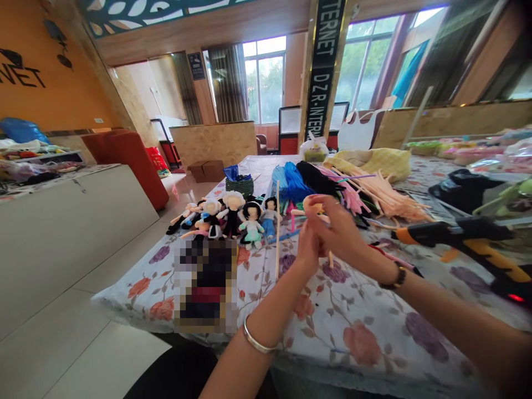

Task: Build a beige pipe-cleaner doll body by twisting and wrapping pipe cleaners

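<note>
My left hand [310, 244] is closed around a small peach-coloured fuzzy doll [313, 205], mostly hidden by my fingers. The curled fingers of my right hand [338, 224] press on its upper part. A thin peach limb sticks out below my hands. On the table to the left stands a group of finished-looking dolls [252, 224] with black or white hair and small outfits. A pale straight stem [277, 238] lies between them and my hands. Behind my hands are bundles of fuzzy stems in blue [293, 180], black [318, 180] and peach [390, 194].
A black and orange glue gun [465, 233] with a red light is at the right. The flowered tablecloth [357, 338] covers the table. A green basket [240, 185], a yellow cloth [374, 160] and a black plastic bag [461, 188] stand further back. A blurred rectangle [208, 288] lies at the left.
</note>
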Available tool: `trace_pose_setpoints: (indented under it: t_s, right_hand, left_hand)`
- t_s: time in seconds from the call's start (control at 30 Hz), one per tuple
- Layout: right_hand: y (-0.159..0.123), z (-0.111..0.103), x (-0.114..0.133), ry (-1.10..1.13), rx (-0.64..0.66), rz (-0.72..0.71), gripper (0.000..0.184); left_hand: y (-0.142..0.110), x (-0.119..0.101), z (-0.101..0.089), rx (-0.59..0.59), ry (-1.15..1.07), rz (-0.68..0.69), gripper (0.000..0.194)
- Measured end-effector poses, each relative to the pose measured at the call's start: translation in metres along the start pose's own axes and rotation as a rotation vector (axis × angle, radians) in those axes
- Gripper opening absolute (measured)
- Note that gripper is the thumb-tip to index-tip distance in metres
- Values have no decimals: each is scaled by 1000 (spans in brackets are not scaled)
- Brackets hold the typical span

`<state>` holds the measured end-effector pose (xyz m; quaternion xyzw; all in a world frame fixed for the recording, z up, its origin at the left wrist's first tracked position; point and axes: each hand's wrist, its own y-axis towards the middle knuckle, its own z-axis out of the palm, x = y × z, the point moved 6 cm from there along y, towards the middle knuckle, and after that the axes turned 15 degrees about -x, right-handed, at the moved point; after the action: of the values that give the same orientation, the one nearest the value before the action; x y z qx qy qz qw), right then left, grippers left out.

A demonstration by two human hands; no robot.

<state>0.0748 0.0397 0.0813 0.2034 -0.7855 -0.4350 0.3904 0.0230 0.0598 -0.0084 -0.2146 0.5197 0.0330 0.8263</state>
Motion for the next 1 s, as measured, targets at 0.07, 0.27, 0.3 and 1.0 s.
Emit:
trace_pose_setpoints:
  t_s: [0.07, 0.27, 0.3, 1.0]
  right_hand:
    - [4, -24, -33, -13, -125, 146, 34]
    - [-12, -42, -83, 378, 49, 606, 53]
    - [-14, -45, -81, 373, 89, 590, 46]
    - [12, -41, -7, -380, -17, -74, 53]
  left_hand:
    - [-5, 0, 5, 176, 1, -14, 40]
    - [-29, 7, 23, 664, 155, 10, 46]
    - [-30, 8, 24, 671, 189, 37, 45]
    - [-16, -18, 6, 269, 134, 452, 13]
